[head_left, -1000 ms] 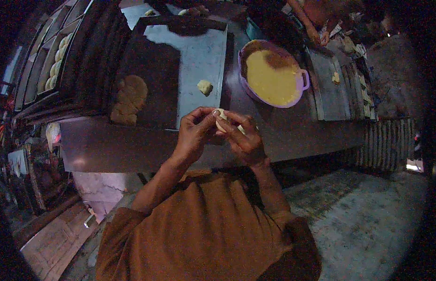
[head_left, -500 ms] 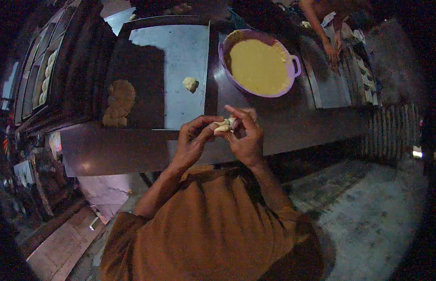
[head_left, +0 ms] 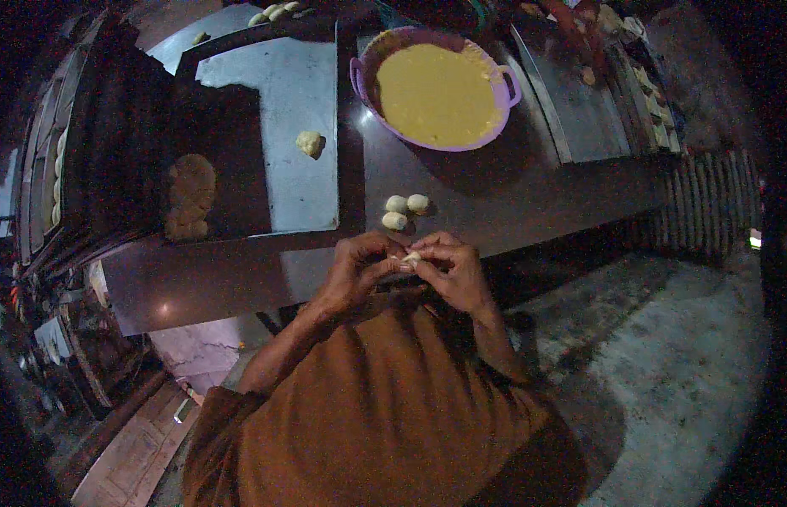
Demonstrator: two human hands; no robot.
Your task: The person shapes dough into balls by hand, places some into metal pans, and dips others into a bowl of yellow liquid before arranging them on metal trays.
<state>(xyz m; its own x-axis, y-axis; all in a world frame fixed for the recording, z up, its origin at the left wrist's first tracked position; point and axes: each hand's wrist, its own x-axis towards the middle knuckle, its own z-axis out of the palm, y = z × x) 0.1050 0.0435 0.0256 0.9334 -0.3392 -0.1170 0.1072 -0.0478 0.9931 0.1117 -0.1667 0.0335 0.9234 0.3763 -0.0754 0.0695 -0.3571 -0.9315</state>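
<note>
Cream dough piece [head_left: 412, 256], yellow mixture [head_left: 444, 93], purple basin [head_left: 451, 148]
The garment [head_left: 385, 406] is plain brown, the tray [head_left: 300, 93] blue-grey, the panel [head_left: 706, 198] striped.

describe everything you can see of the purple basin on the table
The purple basin is wide and round, plastic by its look, with a loop handle on the right and another on the left. It stands upright on the dark table, between the left tray and the right tray. A yellow mass spreads across its inside, fairly smooth on top, with smears on the far-right inner wall. Neither the left hand nor the right hand touches it.
</note>
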